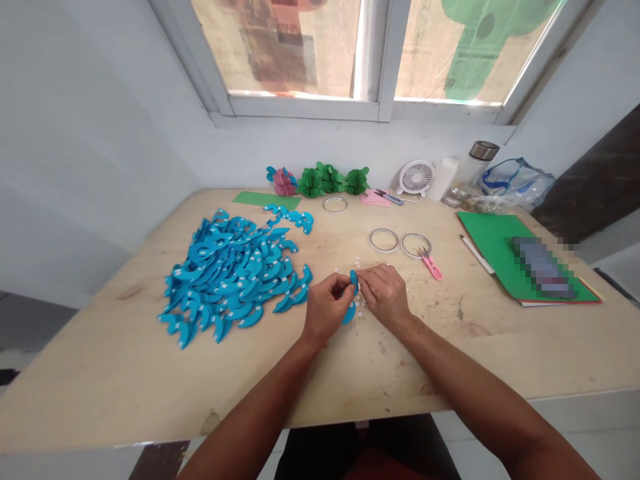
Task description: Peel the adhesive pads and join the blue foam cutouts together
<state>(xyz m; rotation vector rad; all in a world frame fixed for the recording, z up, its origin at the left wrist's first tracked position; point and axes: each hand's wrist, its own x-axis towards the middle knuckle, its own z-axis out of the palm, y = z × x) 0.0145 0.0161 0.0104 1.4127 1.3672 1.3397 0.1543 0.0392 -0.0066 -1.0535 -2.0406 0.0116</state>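
Near the middle of the wooden table, my left hand is closed on a curved blue paper piece. My right hand meets it from the other side, its thumb and forefinger pinched at the piece's upper end; whether they grip the paper or a tiny white bit there is too small to tell. Little white scraps lie on the wood around my fingers. Left of my hands spreads a large pile of blue paper pieces, many with small white squares on them.
Tape rolls and pink thread snips lie beyond my right hand. Folded green paper figures stand along the wall beside a small white fan. Green sheets with a blurred-out object on top lie at the right.
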